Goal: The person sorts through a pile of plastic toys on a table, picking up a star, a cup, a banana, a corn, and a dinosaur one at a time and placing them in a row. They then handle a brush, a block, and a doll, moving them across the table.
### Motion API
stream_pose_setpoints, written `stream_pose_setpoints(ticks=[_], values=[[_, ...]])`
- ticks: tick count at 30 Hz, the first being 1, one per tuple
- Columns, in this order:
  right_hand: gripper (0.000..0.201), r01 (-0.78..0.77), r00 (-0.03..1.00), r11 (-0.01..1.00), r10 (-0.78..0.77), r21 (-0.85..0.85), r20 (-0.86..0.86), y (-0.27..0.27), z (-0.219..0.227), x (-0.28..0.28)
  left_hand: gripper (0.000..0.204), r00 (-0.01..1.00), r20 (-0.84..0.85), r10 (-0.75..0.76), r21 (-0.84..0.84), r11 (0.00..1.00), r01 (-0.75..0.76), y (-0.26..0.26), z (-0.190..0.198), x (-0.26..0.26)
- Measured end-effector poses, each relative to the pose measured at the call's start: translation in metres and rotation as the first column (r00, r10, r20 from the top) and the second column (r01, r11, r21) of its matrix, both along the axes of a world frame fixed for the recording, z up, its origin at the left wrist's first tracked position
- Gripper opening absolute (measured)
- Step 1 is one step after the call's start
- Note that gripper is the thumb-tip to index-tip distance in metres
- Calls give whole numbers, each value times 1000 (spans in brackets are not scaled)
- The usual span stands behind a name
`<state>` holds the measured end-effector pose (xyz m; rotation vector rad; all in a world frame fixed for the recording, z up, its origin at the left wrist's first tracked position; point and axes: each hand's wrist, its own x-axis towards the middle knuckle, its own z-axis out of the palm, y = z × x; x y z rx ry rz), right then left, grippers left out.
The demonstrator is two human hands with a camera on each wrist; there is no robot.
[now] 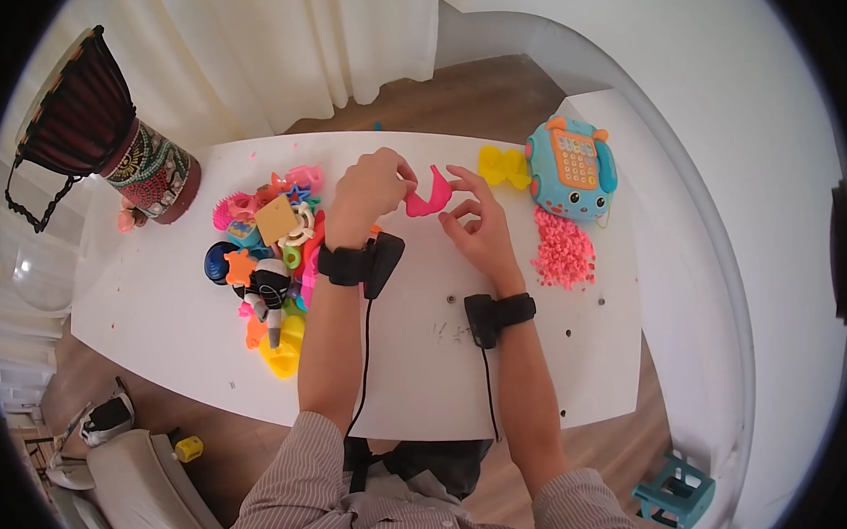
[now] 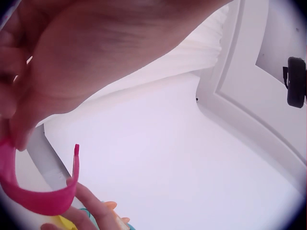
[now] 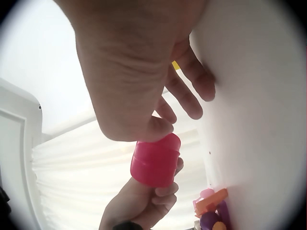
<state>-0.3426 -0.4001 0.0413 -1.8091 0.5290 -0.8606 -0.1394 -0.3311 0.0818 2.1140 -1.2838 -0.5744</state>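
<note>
pink curved piece [image 1: 429, 206] sits pinched in the left hand [image 1: 372, 193]

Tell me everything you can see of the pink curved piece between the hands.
The pink piece is a bright band, plastic by its look, with faint lines across it. It curves into an open U. The left hand pinches one end, holding it over the table; the right hand is close to the other end, but contact is unclear.
</note>
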Motion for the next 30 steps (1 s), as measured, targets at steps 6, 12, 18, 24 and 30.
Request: stream_pose_setpoints(ticks=[6, 12, 18, 24, 30], values=[[61, -51, 998, 994, 47, -101, -42, -3, -4, 0, 25, 989, -108, -96, 78, 991, 105, 0, 7, -5], [44, 96, 991, 994, -100, -47, -94, -8, -16, 4, 34, 995, -76, -70, 128, 989, 79, -8, 10, -4], [36, 173, 980, 984, -169, 30, -110, -9, -22, 8, 45, 984, -52, -169, 66, 983, 172, -9, 1, -4], [39, 271, 955, 957, -254, 102, -154, -8, -16, 9, 60, 941, -9, -338, 18, 941, 338, -3, 1, -4], [38, 253, 962, 961, -238, 113, -133, -9, -18, 7, 56, 941, 45, -336, 36, 942, 335, -5, -16, -2]])
